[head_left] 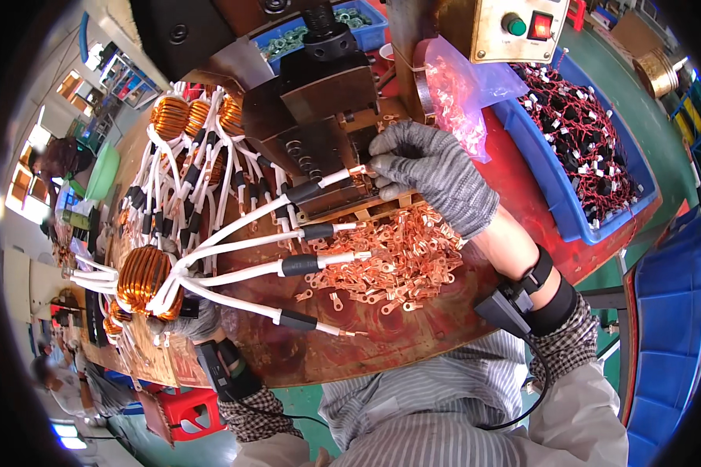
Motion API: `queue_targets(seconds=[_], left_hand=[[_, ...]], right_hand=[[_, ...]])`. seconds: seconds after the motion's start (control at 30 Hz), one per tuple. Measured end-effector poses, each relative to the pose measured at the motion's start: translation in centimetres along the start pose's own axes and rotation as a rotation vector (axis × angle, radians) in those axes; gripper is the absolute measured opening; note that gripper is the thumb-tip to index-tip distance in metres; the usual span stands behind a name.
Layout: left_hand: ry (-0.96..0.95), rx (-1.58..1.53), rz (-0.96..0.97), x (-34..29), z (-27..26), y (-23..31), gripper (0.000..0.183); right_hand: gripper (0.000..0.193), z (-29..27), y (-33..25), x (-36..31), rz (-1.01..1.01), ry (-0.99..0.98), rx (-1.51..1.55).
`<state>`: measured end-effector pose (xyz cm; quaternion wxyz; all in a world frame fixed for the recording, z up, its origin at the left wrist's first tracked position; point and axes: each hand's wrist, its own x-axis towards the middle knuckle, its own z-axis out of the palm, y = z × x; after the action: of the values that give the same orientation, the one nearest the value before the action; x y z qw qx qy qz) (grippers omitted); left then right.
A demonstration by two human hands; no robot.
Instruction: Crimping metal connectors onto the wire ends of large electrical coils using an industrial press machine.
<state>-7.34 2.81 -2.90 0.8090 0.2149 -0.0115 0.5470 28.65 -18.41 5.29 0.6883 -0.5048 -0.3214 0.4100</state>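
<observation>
My left hand, in a grey glove, is mostly hidden behind a copper-wound ring coil and holds it up. Thick white leads fan out from the coil to the right, with black sleeves and bare copper ends. The uppermost lead reaches the front of a dark metal press. My gloved right hand is at the tip of that lead, thumb and fingers closed around a copper terminal lug. Below it lies a heap of loose copper lugs.
More coils with white leads lie at the back left. A blue bin of red-and-black wired parts stands on the right, beside a clear plastic bag of lugs. Above them hangs a switch box. A red stool stands below left.
</observation>
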Motion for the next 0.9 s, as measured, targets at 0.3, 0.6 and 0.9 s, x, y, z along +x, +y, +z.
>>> queue_targets(seconds=[0.3, 0.6, 0.9], left_hand=[[-0.188, -0.13, -0.16, 0.1, 1.7, -0.8, 0.099], [0.1, 0.092, 0.068, 0.3, 0.5, 1.0, 0.099], [-0.166, 0.028, -0.08, 0.1, 1.4, 0.1, 0.093]], right_hand=[[0.014, 0.2, 0.3, 1.2, -0.031, 0.039, -0.015], [0.009, -0.1, 0.8, 1.3, -0.119, 0.02, -0.092], [0.014, -1.3, 0.9, 1.0, -0.273, 0.116, -0.257]])
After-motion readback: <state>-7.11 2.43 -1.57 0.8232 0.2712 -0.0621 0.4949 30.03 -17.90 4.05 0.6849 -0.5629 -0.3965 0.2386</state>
